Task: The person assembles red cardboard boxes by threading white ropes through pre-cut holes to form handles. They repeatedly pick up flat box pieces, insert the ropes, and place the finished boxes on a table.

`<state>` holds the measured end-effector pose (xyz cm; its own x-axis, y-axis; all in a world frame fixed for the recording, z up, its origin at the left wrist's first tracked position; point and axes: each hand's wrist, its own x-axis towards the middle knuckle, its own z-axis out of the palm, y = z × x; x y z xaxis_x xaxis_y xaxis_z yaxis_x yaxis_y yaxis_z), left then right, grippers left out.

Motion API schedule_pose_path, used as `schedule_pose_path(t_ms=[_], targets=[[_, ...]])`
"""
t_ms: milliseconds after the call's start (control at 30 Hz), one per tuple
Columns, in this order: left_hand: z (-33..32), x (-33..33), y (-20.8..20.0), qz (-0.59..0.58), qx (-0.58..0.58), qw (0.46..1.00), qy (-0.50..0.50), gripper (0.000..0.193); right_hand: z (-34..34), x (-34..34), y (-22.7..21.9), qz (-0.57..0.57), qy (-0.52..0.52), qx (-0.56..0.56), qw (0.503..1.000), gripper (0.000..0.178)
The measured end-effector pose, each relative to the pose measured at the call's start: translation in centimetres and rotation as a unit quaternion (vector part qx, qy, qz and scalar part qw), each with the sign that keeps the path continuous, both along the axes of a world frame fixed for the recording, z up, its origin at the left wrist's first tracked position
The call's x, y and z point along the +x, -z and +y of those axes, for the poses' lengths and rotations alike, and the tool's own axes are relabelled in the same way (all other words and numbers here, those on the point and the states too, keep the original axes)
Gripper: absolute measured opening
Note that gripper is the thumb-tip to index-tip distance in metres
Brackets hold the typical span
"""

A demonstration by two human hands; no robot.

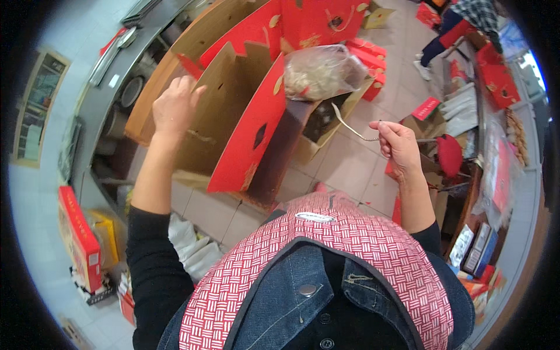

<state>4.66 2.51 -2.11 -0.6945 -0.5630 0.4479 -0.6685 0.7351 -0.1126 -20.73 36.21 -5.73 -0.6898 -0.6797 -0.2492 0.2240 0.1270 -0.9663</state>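
Note:
My right hand (398,146) is pinched on one end of a thin pale cord (357,133), which curves left to a flattened white end hanging over an open carton. My left hand (173,105) is above the left side of a tall red gift box (248,137) with a bare brown inside. Its thumb is spread away from bent fingers; nothing shows between them, though the fingertips are partly hidden. A clear plastic bag (318,73) of pale contents rests at the top of the brown carton (312,149), right of the box.
More red boxes (318,23) stand behind, beside a curved wooden table edge (143,116). On the right is a cluttered bench with a red stool seat (449,154). Another person (461,26) is at the far right. A red package (79,239) stands at the left.

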Motion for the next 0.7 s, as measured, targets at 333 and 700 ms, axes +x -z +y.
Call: schedule_pose_path(t_ms=[333, 700], targets=[[2.6, -9.1, 4.7, 0.065, 0.726, 0.684, -0.027, 0.036, -14.2, 2.9, 7.8, -0.091, -0.135, -0.018, 0.986, 0.011], [2.4, -12.2, 4.7, 0.113, 0.816, 0.560, -0.086, 0.029, -22.3, 2.8, 12.1, 0.044, -0.008, -0.039, 0.998, 0.010]])
